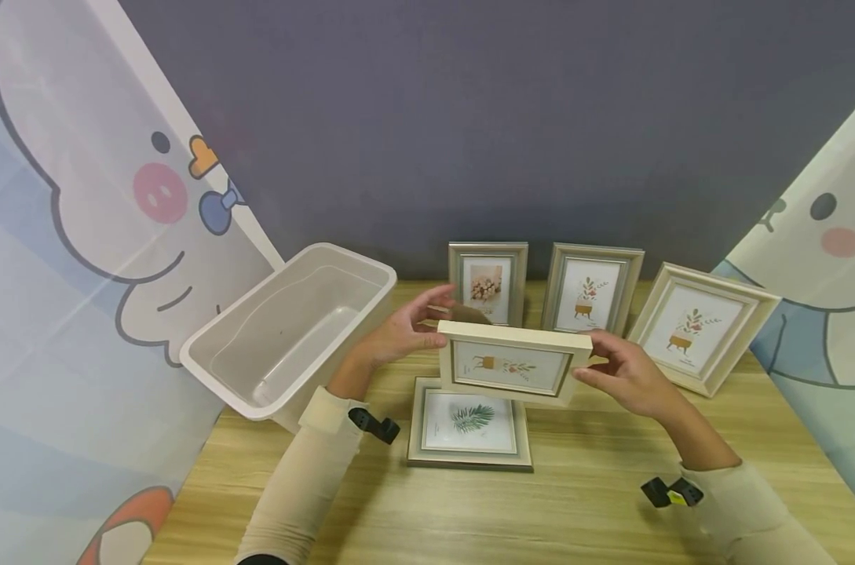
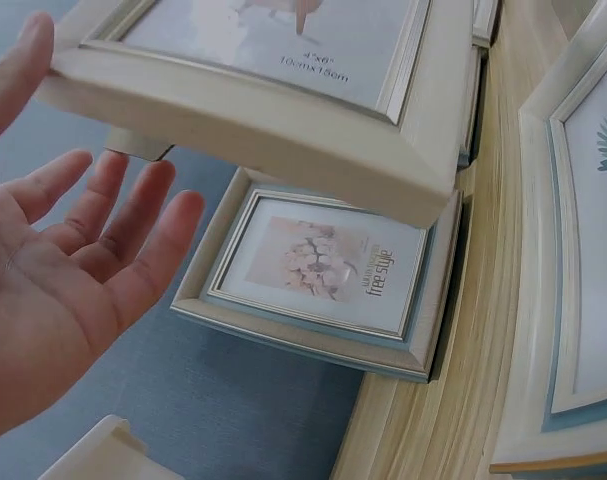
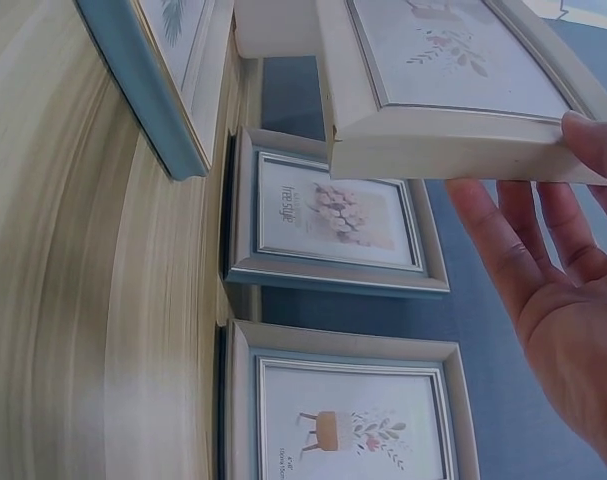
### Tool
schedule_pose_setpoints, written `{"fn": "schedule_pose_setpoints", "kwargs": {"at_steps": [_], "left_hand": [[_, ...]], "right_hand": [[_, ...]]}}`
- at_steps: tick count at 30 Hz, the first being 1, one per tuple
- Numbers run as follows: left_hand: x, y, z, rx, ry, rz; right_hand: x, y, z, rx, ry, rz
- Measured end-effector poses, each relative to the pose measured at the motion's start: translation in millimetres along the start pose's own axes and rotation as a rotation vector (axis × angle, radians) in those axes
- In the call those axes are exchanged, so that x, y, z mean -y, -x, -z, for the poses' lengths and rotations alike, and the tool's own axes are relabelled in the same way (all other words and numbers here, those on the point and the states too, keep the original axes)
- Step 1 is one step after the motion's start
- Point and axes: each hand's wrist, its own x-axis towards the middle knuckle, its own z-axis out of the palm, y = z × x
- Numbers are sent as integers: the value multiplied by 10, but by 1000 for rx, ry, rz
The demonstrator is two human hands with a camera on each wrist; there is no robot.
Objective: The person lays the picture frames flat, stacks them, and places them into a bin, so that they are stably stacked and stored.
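Observation:
A cream picture frame with a potted-plant print, turned on its side, is held up above the table. My right hand pinches its right end, thumb on the front and fingers behind, as the right wrist view shows. At the other end my left hand has its fingers spread and relaxed; the thumb is at the frame's corner and the fingers are behind it. Below lies a picture frame with a green leaf print, flat and face up on the table.
Along the back stand a frame with a flower photo, another with a plant print, and a cream one angled at the right. A deep, light-grey plastic bin is at the left of the wooden table.

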Motion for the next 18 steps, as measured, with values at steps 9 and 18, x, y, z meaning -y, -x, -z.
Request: {"fn": "schedule_pose_setpoints", "kwargs": {"at_steps": [9,18], "left_hand": [[-48,37,-16,-66,-78,4],[-69,50,-66,-132,-98,-27]], "right_hand": [[-15,-5,3,-11,27,-37],[-27,-15,-30,-17,39,-64]]}}
